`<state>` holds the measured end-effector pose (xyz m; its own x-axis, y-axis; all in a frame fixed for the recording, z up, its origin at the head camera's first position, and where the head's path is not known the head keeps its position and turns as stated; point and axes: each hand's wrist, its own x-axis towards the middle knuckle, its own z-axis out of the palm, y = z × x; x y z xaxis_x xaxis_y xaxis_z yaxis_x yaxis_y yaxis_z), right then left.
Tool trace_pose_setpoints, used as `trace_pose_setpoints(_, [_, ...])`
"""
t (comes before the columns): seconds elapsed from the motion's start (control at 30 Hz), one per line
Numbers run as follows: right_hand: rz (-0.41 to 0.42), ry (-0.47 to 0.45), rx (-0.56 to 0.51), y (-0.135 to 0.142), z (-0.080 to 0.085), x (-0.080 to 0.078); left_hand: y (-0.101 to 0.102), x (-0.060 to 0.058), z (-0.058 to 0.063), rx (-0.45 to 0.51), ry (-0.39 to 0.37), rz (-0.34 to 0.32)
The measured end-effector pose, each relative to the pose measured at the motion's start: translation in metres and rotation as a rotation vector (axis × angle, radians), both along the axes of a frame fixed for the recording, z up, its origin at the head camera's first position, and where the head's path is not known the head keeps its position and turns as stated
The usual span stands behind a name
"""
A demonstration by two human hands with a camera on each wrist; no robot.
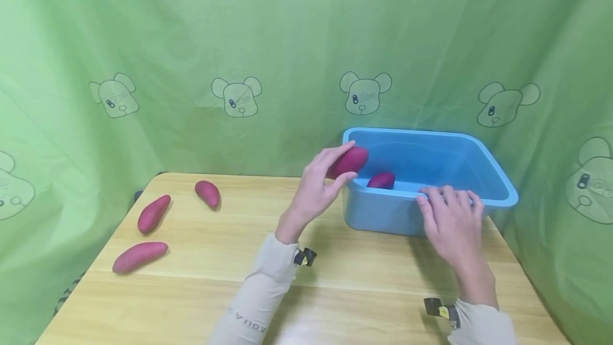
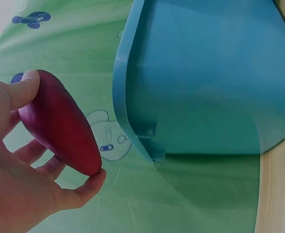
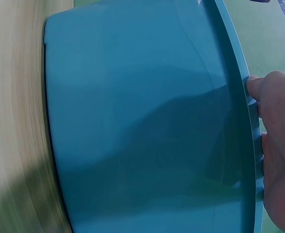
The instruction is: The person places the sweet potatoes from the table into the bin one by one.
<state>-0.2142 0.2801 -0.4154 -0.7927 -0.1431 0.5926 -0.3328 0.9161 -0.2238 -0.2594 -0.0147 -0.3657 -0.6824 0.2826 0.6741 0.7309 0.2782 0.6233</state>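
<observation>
Tapered magenta sweet potato (image 1: 353, 160) in the left hand (image 1: 316, 182); right of that grip, blue plastic tub (image 1: 383, 213); behind, green cloth curtain (image 1: 297, 25) patterned with outlined bears; below, yellowish wood-grain tabletop (image 1: 215, 249).

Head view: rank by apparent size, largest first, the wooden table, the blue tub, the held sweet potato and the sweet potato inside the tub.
1. Wooden table
2. Blue tub
3. Held sweet potato
4. Sweet potato inside the tub
Last two are partly hidden; visible parts compared.
</observation>
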Motion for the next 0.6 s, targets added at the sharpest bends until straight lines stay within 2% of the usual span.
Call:
trace_pose_setpoints(0.3, [0.001,0.004,-0.007,0.0,-0.001,-0.001,0.013,0.0,0.005,-0.043,-0.022,-0.019])
trace_pose_setpoints(0.6, [-0.003,-0.008,-0.006,0.0,0.0,0.0,0.027,-0.005,0.006,-0.128,-0.001,-0.022])
